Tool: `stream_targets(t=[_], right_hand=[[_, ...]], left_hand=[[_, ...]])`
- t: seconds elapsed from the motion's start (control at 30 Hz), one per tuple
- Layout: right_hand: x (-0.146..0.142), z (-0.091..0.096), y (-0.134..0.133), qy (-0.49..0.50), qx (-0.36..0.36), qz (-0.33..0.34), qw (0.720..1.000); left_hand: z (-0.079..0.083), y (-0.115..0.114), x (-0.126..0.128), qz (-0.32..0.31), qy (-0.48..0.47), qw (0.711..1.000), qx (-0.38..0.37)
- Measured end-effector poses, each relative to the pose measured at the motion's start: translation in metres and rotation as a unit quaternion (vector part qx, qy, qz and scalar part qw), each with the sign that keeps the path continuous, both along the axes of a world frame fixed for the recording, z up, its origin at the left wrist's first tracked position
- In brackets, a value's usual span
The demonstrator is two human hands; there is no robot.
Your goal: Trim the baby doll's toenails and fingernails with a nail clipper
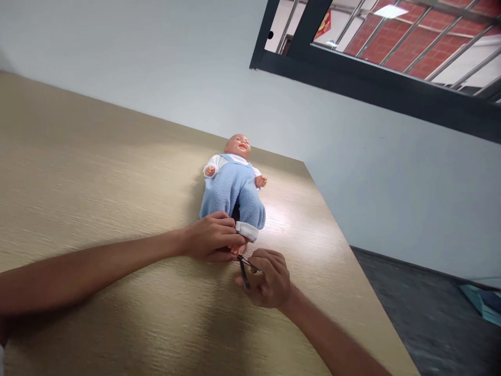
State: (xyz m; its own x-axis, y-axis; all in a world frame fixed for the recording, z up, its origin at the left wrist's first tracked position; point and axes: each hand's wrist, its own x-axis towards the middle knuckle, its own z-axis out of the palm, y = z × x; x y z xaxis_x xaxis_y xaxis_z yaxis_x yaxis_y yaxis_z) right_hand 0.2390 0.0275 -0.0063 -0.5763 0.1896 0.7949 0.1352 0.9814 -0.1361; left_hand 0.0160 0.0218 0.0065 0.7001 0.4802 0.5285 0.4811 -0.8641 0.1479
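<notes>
Doll [230, 185] in blue overalls: lying face up on table [97, 172], head toward pale wall [156, 62]. Left grip [211, 237]: curled closed on doll's bare foot [237, 249]. Right grip [271, 278]: closed, thumb below, fingers above, on small dark nail clippers [244, 273], levers apart, tip at same foot. Above: barred, dark-framed window [352, 65].

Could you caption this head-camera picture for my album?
A doll in blue overalls lies on a table, left hand on its bare foot, right hand holding nail clippers at the toes.

There are two hands [213, 237] [272, 279]; one doll [230, 190]; one nail clipper [244, 272]; one table [117, 198]; one window [368, 78].
</notes>
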Motion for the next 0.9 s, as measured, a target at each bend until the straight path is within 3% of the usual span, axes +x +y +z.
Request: stream_targets(t=[0.33,0.47,0.7,0.9], right_hand=[[0.0015,0.0000,0.0016,-0.054,0.032,0.018,0.998],[0.0013,-0.0007,0.0011,-0.029,0.033,0.001,0.999],[0.0000,0.0008,0.0015,0.038,-0.123,-0.011,0.992],[-0.0003,0.0023,0.0009,0.052,-0.103,0.006,0.993]], left_hand=[[-0.0006,-0.0002,-0.0001,0.001,0.007,1.000,-0.010],[-0.0001,-0.0007,0.0000,-0.001,0.002,1.000,-0.009],[0.0025,-0.0005,0.0001,-0.011,-0.005,1.000,-0.015],[0.0043,-0.0026,0.0027,-0.026,-0.007,0.999,-0.027]])
